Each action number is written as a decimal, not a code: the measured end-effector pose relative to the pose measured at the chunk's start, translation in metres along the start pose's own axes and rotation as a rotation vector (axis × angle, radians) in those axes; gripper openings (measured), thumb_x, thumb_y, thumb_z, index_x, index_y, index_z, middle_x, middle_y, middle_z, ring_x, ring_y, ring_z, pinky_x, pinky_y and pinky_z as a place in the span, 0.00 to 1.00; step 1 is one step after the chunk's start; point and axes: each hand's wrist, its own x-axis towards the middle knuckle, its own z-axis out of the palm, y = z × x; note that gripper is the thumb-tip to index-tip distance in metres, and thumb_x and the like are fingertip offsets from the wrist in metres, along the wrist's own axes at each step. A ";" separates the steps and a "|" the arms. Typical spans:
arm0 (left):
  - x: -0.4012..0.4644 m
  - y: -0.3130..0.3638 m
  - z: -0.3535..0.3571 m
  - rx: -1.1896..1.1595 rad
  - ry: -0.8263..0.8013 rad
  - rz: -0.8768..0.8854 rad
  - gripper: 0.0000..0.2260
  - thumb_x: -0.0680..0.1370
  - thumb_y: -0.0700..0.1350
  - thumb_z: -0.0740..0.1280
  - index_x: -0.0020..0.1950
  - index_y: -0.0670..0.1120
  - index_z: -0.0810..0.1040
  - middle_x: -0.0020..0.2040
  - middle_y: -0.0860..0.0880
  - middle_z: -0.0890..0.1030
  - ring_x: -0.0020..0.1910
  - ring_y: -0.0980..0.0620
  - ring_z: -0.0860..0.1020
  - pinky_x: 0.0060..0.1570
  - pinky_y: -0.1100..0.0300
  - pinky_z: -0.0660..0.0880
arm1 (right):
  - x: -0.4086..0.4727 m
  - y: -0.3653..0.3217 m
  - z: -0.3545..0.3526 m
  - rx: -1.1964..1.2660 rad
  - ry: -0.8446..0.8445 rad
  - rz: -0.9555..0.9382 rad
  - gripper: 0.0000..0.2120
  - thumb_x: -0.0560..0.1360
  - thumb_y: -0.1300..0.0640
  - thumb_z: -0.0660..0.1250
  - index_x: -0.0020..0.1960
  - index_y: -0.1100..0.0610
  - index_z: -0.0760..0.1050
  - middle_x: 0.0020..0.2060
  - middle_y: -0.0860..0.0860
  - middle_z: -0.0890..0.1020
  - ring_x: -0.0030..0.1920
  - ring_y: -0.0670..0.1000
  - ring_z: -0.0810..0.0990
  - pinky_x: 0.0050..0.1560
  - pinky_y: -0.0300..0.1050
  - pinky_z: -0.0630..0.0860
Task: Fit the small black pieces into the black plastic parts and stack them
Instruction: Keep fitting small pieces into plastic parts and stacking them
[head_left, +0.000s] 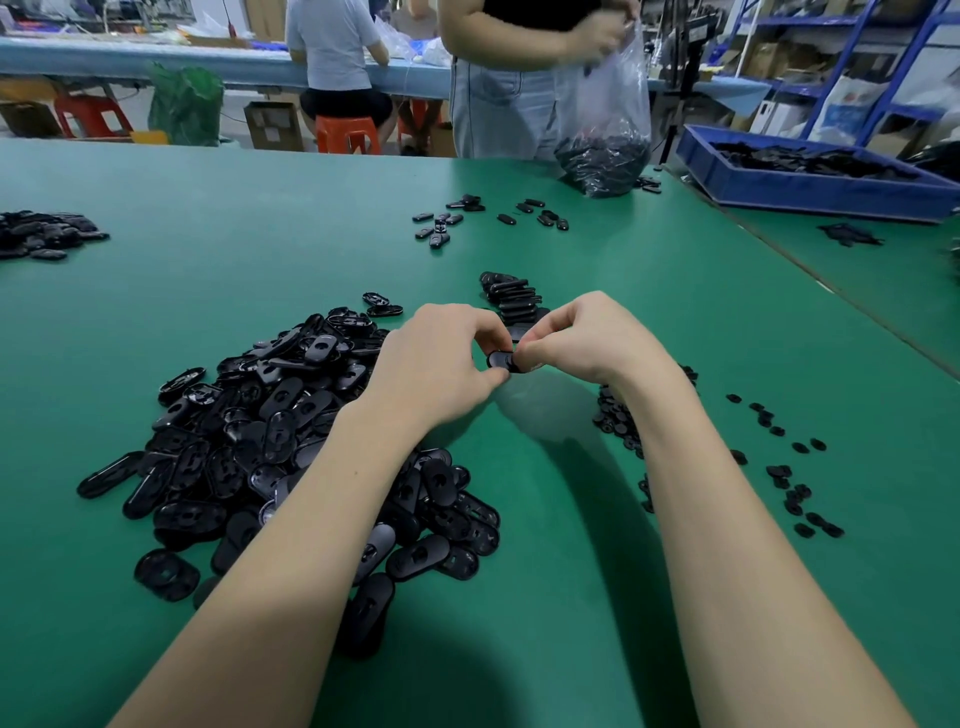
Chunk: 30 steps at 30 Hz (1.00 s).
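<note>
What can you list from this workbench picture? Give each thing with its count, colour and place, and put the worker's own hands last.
Table: one, green, fills the view.
Big heap of oval parts: many, black, under left forearm.
Stack of parts: one, black, beyond the hands.
Small pieces: many, black, scattered right.
Crate: one, blue, far right.
Plastic bag: one, clear, far edge, held by a standing person.
Held part: one, black, between both hands.
Left hand: grip on the held part.
Right hand: grip on the same part.

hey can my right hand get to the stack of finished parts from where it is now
Probably yes. The stack sits just beyond the right hand with nothing between, but both hands are busy holding a part.
</note>
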 end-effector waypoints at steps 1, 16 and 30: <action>0.000 0.000 0.000 0.000 0.001 0.001 0.05 0.72 0.53 0.72 0.45 0.61 0.80 0.43 0.63 0.80 0.40 0.58 0.73 0.42 0.59 0.73 | 0.000 0.000 0.000 -0.001 0.005 0.009 0.02 0.66 0.52 0.78 0.37 0.47 0.85 0.43 0.47 0.86 0.45 0.48 0.80 0.37 0.40 0.72; -0.002 0.002 -0.005 0.029 -0.008 0.006 0.04 0.71 0.51 0.73 0.45 0.59 0.82 0.33 0.65 0.74 0.36 0.58 0.73 0.41 0.59 0.73 | 0.001 0.002 0.011 0.065 -0.001 0.097 0.12 0.63 0.44 0.81 0.41 0.48 0.83 0.35 0.43 0.81 0.36 0.47 0.75 0.35 0.40 0.70; -0.002 -0.001 -0.011 -0.436 -0.060 -0.245 0.04 0.75 0.43 0.73 0.47 0.51 0.85 0.37 0.54 0.85 0.34 0.56 0.80 0.31 0.73 0.68 | 0.003 0.020 0.025 0.462 -0.055 0.046 0.09 0.64 0.48 0.83 0.37 0.48 0.85 0.26 0.41 0.76 0.25 0.41 0.67 0.22 0.33 0.59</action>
